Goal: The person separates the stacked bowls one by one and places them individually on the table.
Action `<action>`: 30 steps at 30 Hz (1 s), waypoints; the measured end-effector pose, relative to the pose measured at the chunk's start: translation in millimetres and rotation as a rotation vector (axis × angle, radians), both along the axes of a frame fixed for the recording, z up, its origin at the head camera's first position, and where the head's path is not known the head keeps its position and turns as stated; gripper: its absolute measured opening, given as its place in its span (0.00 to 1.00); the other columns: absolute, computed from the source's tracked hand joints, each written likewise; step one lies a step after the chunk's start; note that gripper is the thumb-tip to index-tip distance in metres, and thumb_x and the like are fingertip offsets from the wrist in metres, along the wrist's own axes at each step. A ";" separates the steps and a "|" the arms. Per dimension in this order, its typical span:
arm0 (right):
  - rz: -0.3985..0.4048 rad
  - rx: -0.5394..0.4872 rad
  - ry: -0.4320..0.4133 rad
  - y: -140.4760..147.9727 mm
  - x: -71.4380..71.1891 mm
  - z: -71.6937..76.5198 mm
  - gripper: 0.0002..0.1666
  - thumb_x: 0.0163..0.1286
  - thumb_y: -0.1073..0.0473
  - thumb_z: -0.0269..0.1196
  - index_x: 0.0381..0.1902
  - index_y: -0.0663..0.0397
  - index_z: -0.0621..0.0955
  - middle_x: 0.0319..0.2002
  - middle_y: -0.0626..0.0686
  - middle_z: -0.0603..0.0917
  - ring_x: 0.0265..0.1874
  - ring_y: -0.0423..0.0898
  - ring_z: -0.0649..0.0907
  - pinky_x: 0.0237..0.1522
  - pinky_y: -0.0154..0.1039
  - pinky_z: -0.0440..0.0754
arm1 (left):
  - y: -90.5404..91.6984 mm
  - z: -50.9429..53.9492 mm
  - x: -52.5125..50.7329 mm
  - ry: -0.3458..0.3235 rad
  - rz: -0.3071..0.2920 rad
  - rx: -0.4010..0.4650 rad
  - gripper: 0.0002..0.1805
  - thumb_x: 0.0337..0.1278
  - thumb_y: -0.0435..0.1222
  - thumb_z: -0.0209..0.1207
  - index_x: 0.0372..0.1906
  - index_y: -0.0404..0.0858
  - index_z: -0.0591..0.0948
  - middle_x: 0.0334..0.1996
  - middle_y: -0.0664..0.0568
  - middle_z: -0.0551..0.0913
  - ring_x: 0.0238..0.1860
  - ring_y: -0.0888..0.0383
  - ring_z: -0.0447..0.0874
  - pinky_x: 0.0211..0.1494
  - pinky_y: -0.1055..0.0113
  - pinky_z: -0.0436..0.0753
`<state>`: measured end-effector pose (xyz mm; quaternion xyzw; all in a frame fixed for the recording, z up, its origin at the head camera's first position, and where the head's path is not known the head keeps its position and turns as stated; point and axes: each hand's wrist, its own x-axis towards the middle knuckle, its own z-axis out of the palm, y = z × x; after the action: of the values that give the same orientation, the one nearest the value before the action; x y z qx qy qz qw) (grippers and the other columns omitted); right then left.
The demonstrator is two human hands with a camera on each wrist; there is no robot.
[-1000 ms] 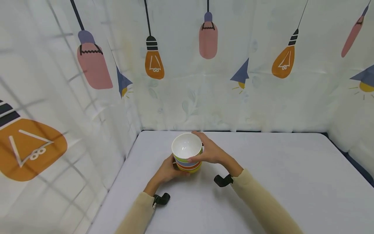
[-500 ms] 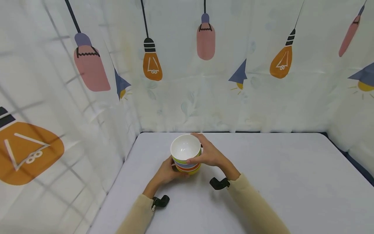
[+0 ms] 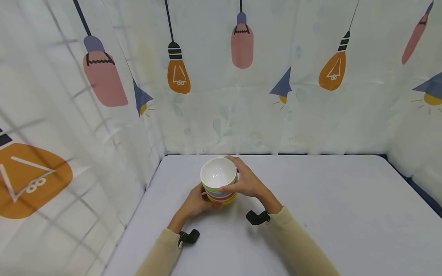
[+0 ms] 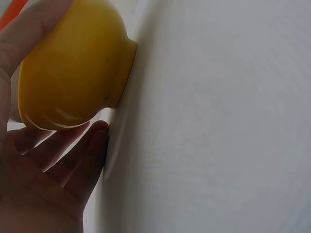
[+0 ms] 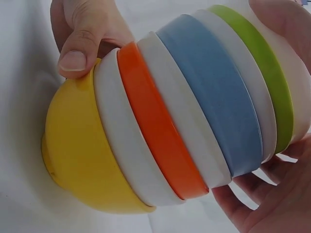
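Note:
A stack of several nested bowls [image 3: 220,194] stands on the white table, white inside. From the bottom, the right wrist view shows a yellow bowl [image 5: 80,141], an orange band [image 5: 160,126], a blue band [image 5: 214,97] and a green band [image 5: 257,58], with white rims between them. My left hand [image 3: 197,201] holds the yellow bowl low on its left side, thumb along the near wall. Higher up, my right hand [image 3: 248,182] grips the green-banded top bowl from the right, its thumb in front and fingers round the back. The yellow bowl's foot [image 4: 125,73] is at the tabletop.
The white tabletop [image 3: 328,207] stretches to the right of the stack. Behind it hangs a pale curtain [image 3: 214,111] printed with lamps, and another stretch of curtain [image 3: 103,153] runs along the left edge. A black camera [image 3: 258,217] sits at the right wrist.
Both hands keep their hold and the stack stays nearly in place. My right forearm has shifted slightly left, and the head view has moved a little.

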<state>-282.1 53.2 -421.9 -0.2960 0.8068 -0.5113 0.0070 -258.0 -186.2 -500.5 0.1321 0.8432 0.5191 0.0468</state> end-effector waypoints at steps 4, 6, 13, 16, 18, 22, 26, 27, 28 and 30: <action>-0.010 0.002 0.012 -0.4 0.9 -2.7 0.58 0.48 0.45 0.83 0.74 0.37 0.67 0.68 0.46 0.72 0.64 0.47 0.76 0.67 0.55 0.75 | -0.7 -1.1 0.7 -0.009 -0.007 0.006 0.50 0.38 0.42 0.83 0.71 0.47 0.70 0.61 0.51 0.81 0.64 0.51 0.80 0.69 0.51 0.79; -0.011 -0.003 0.022 -0.6 1.4 -2.7 0.58 0.48 0.45 0.83 0.74 0.38 0.67 0.67 0.46 0.72 0.63 0.49 0.76 0.66 0.55 0.75 | -1.1 -1.3 0.6 -0.011 -0.009 0.008 0.49 0.38 0.42 0.83 0.70 0.47 0.71 0.61 0.51 0.81 0.63 0.52 0.81 0.69 0.51 0.79; -0.028 -0.032 0.042 0.0 3.1 1.8 0.58 0.48 0.47 0.84 0.74 0.40 0.68 0.66 0.49 0.73 0.63 0.53 0.77 0.66 0.55 0.75 | -1.4 0.0 -0.9 0.000 -0.017 0.001 0.48 0.40 0.42 0.82 0.70 0.48 0.71 0.60 0.52 0.82 0.62 0.52 0.81 0.69 0.50 0.80; -0.028 -0.041 0.048 1.5 4.2 3.7 0.58 0.47 0.47 0.84 0.74 0.39 0.67 0.66 0.49 0.73 0.62 0.51 0.77 0.66 0.55 0.76 | -1.2 0.1 -0.6 -0.003 -0.014 -0.017 0.49 0.39 0.45 0.83 0.70 0.49 0.70 0.61 0.52 0.82 0.63 0.53 0.81 0.69 0.50 0.79; -0.022 -0.055 0.054 2.7 4.7 5.2 0.57 0.47 0.48 0.84 0.74 0.39 0.68 0.66 0.49 0.74 0.62 0.50 0.78 0.65 0.55 0.76 | -1.0 0.0 -0.5 -0.005 -0.014 -0.025 0.50 0.39 0.46 0.83 0.71 0.50 0.70 0.61 0.53 0.81 0.63 0.53 0.81 0.70 0.51 0.79; -0.012 -0.090 0.053 6.2 5.3 9.0 0.56 0.48 0.51 0.84 0.73 0.39 0.69 0.64 0.48 0.77 0.61 0.49 0.79 0.65 0.56 0.76 | -0.9 -0.1 -0.4 0.004 -0.020 -0.031 0.49 0.39 0.47 0.82 0.70 0.50 0.71 0.61 0.54 0.82 0.63 0.52 0.81 0.70 0.50 0.79; -0.007 -0.113 0.021 11.3 6.5 14.4 0.55 0.49 0.52 0.83 0.73 0.38 0.68 0.63 0.48 0.78 0.60 0.51 0.80 0.63 0.57 0.78 | -1.4 -0.2 -1.1 0.006 -0.020 -0.034 0.47 0.38 0.48 0.83 0.68 0.51 0.72 0.60 0.56 0.82 0.63 0.53 0.81 0.70 0.50 0.79; -0.006 -0.116 0.014 12.8 6.7 15.8 0.55 0.50 0.52 0.83 0.73 0.38 0.68 0.64 0.48 0.78 0.60 0.51 0.80 0.63 0.56 0.78 | -1.5 -0.2 -1.3 0.008 -0.022 -0.034 0.47 0.38 0.48 0.83 0.67 0.51 0.72 0.60 0.56 0.82 0.63 0.53 0.81 0.70 0.50 0.79; -0.007 -0.120 0.006 14.2 6.8 17.4 0.55 0.50 0.53 0.83 0.74 0.38 0.67 0.64 0.48 0.78 0.59 0.51 0.80 0.62 0.55 0.79 | -1.6 -0.3 -1.6 0.008 -0.024 -0.034 0.46 0.38 0.48 0.83 0.67 0.52 0.73 0.60 0.56 0.82 0.63 0.54 0.81 0.70 0.51 0.79; 0.000 -0.130 -0.003 17.2 6.7 20.9 0.55 0.51 0.54 0.82 0.74 0.38 0.67 0.64 0.48 0.78 0.59 0.51 0.81 0.61 0.54 0.81 | -1.7 0.2 -1.7 0.002 -0.029 -0.030 0.45 0.38 0.48 0.83 0.66 0.53 0.73 0.59 0.58 0.82 0.63 0.55 0.81 0.70 0.51 0.78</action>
<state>-275.4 70.5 -401.1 -0.2952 0.7717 -0.5632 -0.0111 -259.8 -187.9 -500.4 0.1440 0.8488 0.5057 0.0555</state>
